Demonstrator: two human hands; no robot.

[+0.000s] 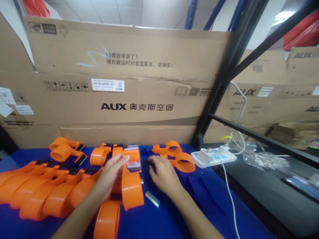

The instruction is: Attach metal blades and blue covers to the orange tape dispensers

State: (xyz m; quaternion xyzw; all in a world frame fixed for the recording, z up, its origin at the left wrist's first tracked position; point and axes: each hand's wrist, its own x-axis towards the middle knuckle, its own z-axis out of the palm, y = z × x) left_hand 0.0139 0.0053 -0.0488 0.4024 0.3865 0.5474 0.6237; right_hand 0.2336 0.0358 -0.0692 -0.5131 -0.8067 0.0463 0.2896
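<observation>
My left hand (pixel 113 171) is closed round the upper part of an orange tape dispenser (pixel 133 192), whose wide ring hangs below the fingers. To its right, my right hand (pixel 163 174) is closed with its fingers curled on a small black piece (pixel 151 165), partly hidden by the hand. A phone (pixel 137 167) with a lit screen lies behind the held dispenser. Between the forearms, a short silver metal strip (pixel 152 199) lies on the blue table top (pixel 169 219). Another orange dispenser (pixel 107 219) lies just below my left hand.
A row of several orange dispensers (pixel 57 200) fills the left side, with more (pixel 62 151) behind. Further orange dispensers (pixel 185 162) lie beyond my right hand. A white power strip (pixel 214 156) with cables stands at the right, near a black metal frame (pixel 216 89). A large cardboard sheet (pixel 139 116) closes the back.
</observation>
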